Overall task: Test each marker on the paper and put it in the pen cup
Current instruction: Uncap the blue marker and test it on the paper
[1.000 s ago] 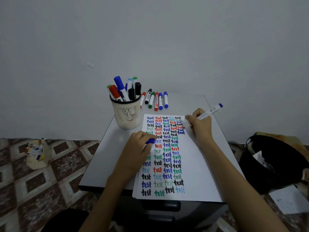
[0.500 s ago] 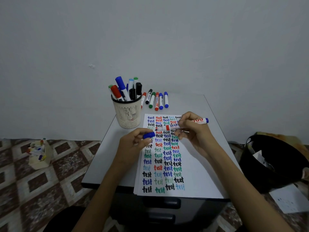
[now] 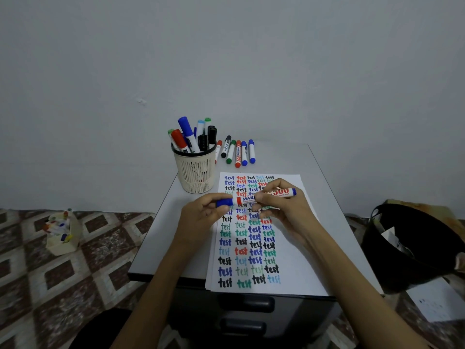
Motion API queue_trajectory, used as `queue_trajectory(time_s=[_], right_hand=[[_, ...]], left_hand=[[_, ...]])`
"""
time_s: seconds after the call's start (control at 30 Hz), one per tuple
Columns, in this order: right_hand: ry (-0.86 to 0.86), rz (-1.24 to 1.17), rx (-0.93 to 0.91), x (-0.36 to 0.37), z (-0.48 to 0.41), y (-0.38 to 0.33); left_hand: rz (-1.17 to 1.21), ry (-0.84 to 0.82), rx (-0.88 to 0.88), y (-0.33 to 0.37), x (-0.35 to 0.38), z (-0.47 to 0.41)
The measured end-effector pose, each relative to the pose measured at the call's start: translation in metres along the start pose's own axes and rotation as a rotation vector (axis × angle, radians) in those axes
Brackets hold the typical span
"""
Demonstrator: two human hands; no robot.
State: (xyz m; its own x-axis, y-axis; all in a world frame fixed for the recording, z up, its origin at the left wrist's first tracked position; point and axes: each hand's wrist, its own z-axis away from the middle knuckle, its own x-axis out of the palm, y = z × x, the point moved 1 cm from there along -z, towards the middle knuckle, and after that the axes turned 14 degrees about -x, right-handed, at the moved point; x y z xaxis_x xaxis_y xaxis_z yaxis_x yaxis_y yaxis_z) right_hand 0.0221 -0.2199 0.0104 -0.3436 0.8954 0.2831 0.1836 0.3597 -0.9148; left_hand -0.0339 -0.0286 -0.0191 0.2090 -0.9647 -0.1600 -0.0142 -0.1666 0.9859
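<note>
A blue marker (image 3: 246, 199) with a white and red label lies level above the paper (image 3: 292, 263), held between both hands. My left hand (image 3: 201, 216) pinches its blue cap (image 3: 224, 202), which sits on the marker's left end. My right hand (image 3: 281, 207) grips the barrel near its right end. The paper is covered with rows of the word "test" in several colours. The cream mesh pen cup (image 3: 195, 172) stands behind my left hand with several markers in it. Several loose markers (image 3: 237, 152) lie in a row beside the cup.
The small grey table (image 3: 161, 238) stands against a plain wall and has drawers below its front edge. A black bin (image 3: 407, 250) sits on the floor at the right. A cream box of markers (image 3: 61, 235) sits on the patterned floor at the left.
My right hand turned the marker from writing on the paper to level and brought it to the left. My left hand lifted the blue cap and pushed it onto the tip.
</note>
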Motion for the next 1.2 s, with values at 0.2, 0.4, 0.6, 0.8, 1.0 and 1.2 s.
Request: queue_trajectory(time_s=[0.2,0.4,0.6,0.8,1.0,1.2], right_hand=[[0.024,0.268,-0.004,-0.01,-0.003,-0.007],[-0.361,0.653,-0.106,-0.014,-0.004,-0.009],[-0.402,0.743,-0.123,-0.013,-0.008,-0.001],[-0.404,0.571,-0.031,-0.016,0.008,0.008],[-0.483,0.892,-0.146,-0.01,0.002,-0.002],[-0.523,1.327,-0.248,0.015,-0.035,-0.014]], left_hand=[[0.015,0.014,-0.023,0.002,0.0,0.001],[0.001,-0.012,-0.058,0.0,-0.004,-0.002],[-0.139,0.023,0.061,-0.001,-0.005,-0.004],[-0.25,0.042,0.179,0.001,-0.005,-0.003],[-0.12,0.042,0.106,0.003,-0.001,-0.001],[-0.234,0.115,0.08,-0.008,0.001,-0.007]])
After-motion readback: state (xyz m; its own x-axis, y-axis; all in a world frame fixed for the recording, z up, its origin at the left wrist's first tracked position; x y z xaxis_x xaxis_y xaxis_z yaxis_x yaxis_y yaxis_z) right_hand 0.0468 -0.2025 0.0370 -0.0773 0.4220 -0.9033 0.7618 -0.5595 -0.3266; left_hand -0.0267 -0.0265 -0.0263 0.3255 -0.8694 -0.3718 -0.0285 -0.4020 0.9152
